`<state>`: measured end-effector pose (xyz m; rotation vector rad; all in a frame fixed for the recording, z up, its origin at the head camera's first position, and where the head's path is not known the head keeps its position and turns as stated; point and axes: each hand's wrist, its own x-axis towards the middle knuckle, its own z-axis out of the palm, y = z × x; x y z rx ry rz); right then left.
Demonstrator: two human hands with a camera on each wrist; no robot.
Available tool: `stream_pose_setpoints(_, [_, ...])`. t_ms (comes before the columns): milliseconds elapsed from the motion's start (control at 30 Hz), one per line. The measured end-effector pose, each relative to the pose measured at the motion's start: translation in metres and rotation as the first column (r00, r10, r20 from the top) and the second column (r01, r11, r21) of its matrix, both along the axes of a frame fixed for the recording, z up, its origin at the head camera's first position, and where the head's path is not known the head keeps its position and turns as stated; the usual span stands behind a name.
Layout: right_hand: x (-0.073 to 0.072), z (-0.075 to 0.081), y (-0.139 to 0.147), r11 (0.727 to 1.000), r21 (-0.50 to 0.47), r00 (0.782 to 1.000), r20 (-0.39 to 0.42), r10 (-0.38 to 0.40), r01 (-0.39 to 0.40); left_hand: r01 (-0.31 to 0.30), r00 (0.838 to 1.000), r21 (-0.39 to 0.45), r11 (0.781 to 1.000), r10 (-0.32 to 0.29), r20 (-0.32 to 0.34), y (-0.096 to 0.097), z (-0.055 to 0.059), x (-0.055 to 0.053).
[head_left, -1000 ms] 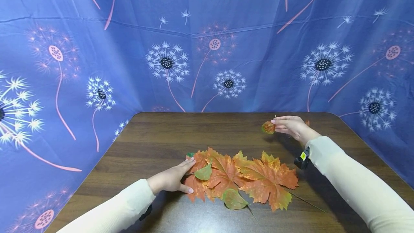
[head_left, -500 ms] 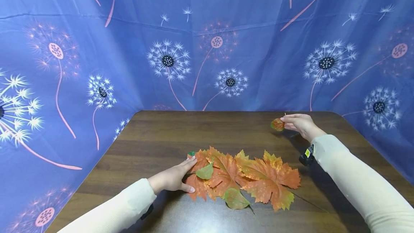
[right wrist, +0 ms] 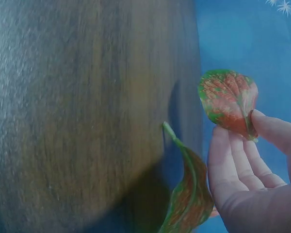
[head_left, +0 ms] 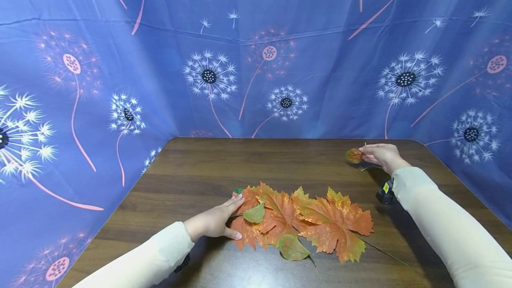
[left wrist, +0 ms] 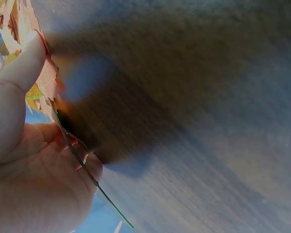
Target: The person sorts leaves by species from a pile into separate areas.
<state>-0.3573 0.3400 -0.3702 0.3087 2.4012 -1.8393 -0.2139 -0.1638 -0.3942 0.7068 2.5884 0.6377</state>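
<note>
My right hand [head_left: 385, 156] pinches a small red-and-green artificial leaf [head_left: 354, 155] by its stem end, thumb against fingers, near the table's far right. In the right wrist view a second curled reddish leaf [right wrist: 190, 194] with a green stem lies just beside that hand. A row of orange maple leaves [head_left: 280, 221] overlaps across the table's middle. My left hand [head_left: 218, 219] rests on the row's left end, thumb and fingers spread. One green leaf [head_left: 254, 213] lies on top by its fingertips; another greenish leaf [head_left: 293, 248] lies at the row's near edge. A thin stem [left wrist: 77, 153] crosses the left palm.
The brown wooden table [head_left: 224, 163] has rounded far corners. Behind it hangs a blue dandelion-print cloth [head_left: 328, 57]. A long stem [head_left: 386, 252] runs from the rightmost maple leaf toward the near right. A dark green tip [head_left: 238, 191] shows behind the left fingers.
My right hand has moved to the right along the table's far side with the small leaf still pinched. The left hand and the maple leaf row have stayed in place.
</note>
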Motion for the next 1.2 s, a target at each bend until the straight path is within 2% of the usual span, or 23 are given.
stream_pose_setpoints(100, [-0.001, -0.004, 0.005, 1.000, 0.006, 1.000, 0.012, -0.007, 0.007, -0.008, 1.000, -0.001, 1.000, 0.008, 0.007, 0.000, 0.000, 0.001])
stream_pose_setpoints(233, [-0.003, -0.007, 0.009, 0.999, -0.003, 0.998, 0.016, -0.053, 0.053, -0.015, 1.000, -0.003, 1.000, 0.016, 0.013, 0.001, 0.001, 0.002])
stream_pose_setpoints(333, [-0.004, -0.009, 0.011, 0.995, -0.020, 0.995, 0.030, -0.095, 0.095, -0.008, 1.000, -0.003, 1.000, 0.008, 0.003, 0.001, 0.000, 0.002])
stream_pose_setpoints(533, [-0.005, -0.010, 0.014, 0.993, -0.032, 0.993, 0.049, -0.112, 0.113, 0.009, 1.000, -0.001, 1.000, -0.009, -0.019, 0.002, -0.002, 0.001])
stream_pose_setpoints(667, [-0.006, -0.008, 0.014, 0.992, -0.046, 0.992, 0.043, -0.115, 0.117, -0.001, 1.000, 0.001, 1.000, 0.001, -0.014, 0.002, -0.001, 0.001])
stream_pose_setpoints(867, [-0.005, -0.004, 0.016, 0.983, -0.067, 0.985, 0.050, -0.165, 0.168, -0.001, 1.000, -0.001, 1.000, 0.001, -0.009, 0.003, -0.001, 0.002])
stream_pose_setpoints(1067, [-0.001, -0.001, 0.024, 0.978, 0.017, 0.978, 0.015, -0.206, 0.206, -0.016, 1.000, 0.002, 1.000, 0.016, 0.015, 0.003, 0.000, 0.003])
stream_pose_setpoints(1200, [0.003, 0.006, 0.029, 0.973, 0.001, 0.973, 0.008, -0.229, 0.229, -0.015, 1.000, -0.003, 1.000, 0.015, 0.010, 0.002, 0.002, 0.002])
